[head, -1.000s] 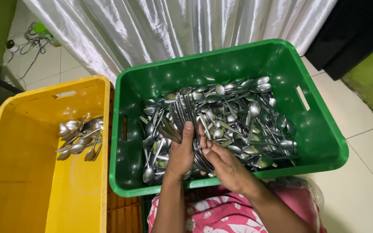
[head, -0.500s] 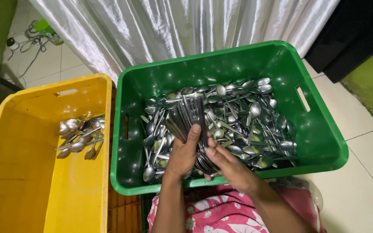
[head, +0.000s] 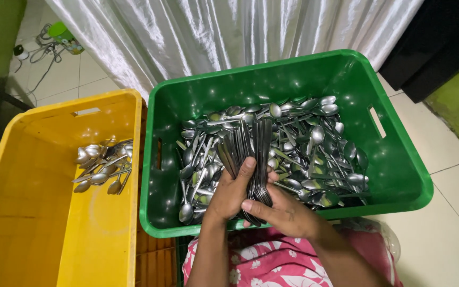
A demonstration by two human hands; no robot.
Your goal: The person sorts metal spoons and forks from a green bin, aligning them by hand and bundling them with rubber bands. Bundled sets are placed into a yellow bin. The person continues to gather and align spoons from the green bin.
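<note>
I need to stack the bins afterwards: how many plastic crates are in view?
2: a yellow crate on the left and a green crate beside it on the right. Another may sit hidden underneath.

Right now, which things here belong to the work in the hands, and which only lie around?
In use:
left hand
right hand
bundle of spoons
green crate
yellow crate
sorted spoons

Lying about:
white curtain
cables
small green object

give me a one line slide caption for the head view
Both hands, left hand and right hand, clasp a bundle of spoons over a green crate of cutlery, beside a yellow crate.
</note>
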